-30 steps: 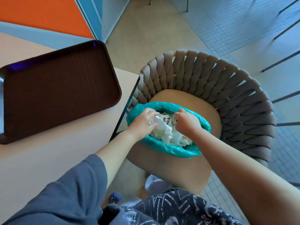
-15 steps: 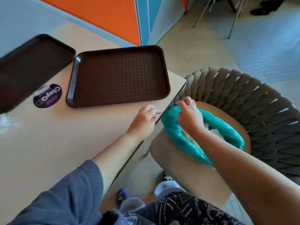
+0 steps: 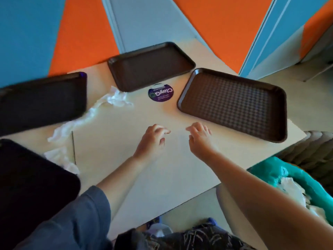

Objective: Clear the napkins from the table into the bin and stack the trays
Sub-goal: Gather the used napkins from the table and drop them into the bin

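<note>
Both my hands hover over the bare middle of the table (image 3: 162, 177), empty, fingers loosely spread: my left hand (image 3: 152, 139) just beside my right hand (image 3: 201, 139), neither touching anything that I can tell. The napkins (image 3: 115, 100) lie crumpled in a ragged trail to my left, running from beside the far tray (image 3: 151, 65) down between the two left-hand trays, the upper one (image 3: 43, 100) and the near one (image 3: 32, 186). I judge the next job is to gather that trail. Best done by sweeping the pieces together with both hands into one bundle, so nothing tears loose or drops on the way across. The bin (image 3: 295, 179), lined in teal and already holding white paper, sits low on my right past the table edge, so the carry is long. The right-hand tray (image 3: 234, 103) lies well apart from the others; stacking can wait.

The tabletop is pale with a round purple sticker (image 3: 160, 94). Behind it the wall is blue and orange panels.
</note>
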### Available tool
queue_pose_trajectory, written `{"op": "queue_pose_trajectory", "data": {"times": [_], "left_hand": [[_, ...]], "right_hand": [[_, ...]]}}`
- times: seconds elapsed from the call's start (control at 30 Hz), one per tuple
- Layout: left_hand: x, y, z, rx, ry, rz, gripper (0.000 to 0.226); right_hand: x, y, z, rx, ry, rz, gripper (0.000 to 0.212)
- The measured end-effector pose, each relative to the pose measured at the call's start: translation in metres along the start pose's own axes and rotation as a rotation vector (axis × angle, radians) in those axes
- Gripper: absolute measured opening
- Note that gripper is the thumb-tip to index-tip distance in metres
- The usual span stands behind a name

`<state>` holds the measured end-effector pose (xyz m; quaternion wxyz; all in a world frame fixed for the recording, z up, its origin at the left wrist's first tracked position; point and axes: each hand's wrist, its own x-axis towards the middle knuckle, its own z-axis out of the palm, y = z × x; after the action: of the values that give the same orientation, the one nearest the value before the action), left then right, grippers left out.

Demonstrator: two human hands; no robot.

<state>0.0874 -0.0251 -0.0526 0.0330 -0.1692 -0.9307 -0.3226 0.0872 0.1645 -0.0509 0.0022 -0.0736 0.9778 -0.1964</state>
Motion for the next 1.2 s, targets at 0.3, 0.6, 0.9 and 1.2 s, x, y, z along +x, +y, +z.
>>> {"op": "queue_pose_trajectory", "data": {"times": [0.3,0.6,0.9,1.2], "left_hand": [[-0.069,-0.101,-0.084,0.250,0.146,-0.364,0.035],[-0.120,-0.170,-0.144,0.419,0.010,-0.905,0.050],[-0.124,-0.191,-0.163,0.509,-0.239,-0.841,0.036],[-0.117,-0.216,-0.163,0.423,0.009,-0.742,0.031]], "right_hand": [[0.043,-0.138,0.062,-0.059,-0.241,-0.301,0.043],[0.083,-0.235,0.098,-0.145,-0.391,-0.491,0.062],[0.127,-0.303,0.122,-0.238,-0.525,-0.568,0.071],[0.153,-0.332,0.157,-0.260,-0.601,-0.586,0.064]]}}
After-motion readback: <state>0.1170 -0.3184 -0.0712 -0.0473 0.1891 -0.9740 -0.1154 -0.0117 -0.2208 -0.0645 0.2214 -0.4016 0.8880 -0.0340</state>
